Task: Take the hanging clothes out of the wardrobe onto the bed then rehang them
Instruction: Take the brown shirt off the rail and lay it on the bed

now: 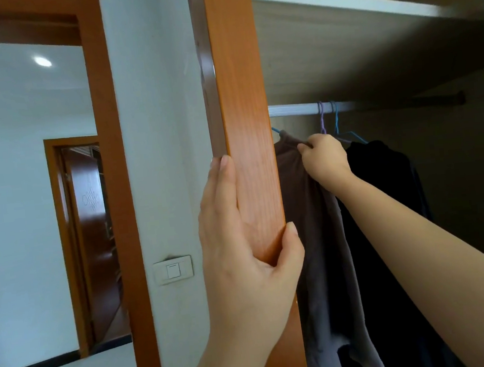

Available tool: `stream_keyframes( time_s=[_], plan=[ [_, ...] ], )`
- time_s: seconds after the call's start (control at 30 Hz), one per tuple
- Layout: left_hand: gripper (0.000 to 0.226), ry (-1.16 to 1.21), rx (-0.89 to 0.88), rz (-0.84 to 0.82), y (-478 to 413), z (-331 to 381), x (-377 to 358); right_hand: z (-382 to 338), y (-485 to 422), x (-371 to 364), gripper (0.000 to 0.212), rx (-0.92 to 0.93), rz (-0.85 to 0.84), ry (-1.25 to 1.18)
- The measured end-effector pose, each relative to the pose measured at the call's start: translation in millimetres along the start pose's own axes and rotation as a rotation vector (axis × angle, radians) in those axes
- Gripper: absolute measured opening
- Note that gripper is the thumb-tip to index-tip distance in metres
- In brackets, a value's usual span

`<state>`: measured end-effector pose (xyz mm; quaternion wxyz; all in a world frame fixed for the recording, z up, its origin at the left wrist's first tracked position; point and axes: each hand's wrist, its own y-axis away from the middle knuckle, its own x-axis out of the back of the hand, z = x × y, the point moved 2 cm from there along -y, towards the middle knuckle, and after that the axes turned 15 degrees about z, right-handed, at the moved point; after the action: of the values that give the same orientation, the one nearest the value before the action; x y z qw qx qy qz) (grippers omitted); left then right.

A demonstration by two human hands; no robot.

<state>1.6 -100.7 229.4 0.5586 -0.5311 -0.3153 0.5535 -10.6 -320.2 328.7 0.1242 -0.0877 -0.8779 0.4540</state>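
Observation:
My left hand (240, 242) grips the edge of the orange wooden wardrobe door (244, 124), thumb on its inner side. My right hand (325, 157) reaches into the wardrobe and pinches the neck of a grey-brown garment (313, 235) that hangs below the white rail (293, 109). A purple hanger hook (321, 116) and a blue hanger hook (335, 118) loop over the rail above my right hand. To the right of the grey garment hangs a black garment (387, 228). Another blue hanger tip (275, 130) shows at the grey garment's left shoulder.
A white shelf (350, 4) runs above the rail. Left of the wardrobe is a white wall with a light switch (173, 270) and an orange-framed doorway (109, 166) into another room. The wardrobe's right part behind the rail is dark.

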Motion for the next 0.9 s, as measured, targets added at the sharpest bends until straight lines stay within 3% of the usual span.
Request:
stream_keyframes(
  time_s=[0.27,0.43,0.57,0.7,0.8,0.9],
  plan=[
    [0.078,-0.020,0.007,0.009,1,1,3,32,35,42,0.027,0.084,0.092,0.049],
    [0.075,-0.189,-0.026,0.027,-1,6,3,58,71,106,0.025,0.164,0.135,0.099],
    [0.065,-0.356,-0.215,0.092,5,23,5,68,91,162,0.023,0.241,0.201,0.268],
    [0.035,-0.088,-0.403,0.202,22,54,2,69,112,214,0.019,0.351,0.231,0.433],
    [0.031,0.057,-0.314,0.041,35,56,-17,71,130,253,0.024,0.438,0.280,0.542],
    [0.047,-0.029,-0.184,-0.188,52,41,-47,71,150,293,0.035,0.494,0.304,0.649]
  ],
)
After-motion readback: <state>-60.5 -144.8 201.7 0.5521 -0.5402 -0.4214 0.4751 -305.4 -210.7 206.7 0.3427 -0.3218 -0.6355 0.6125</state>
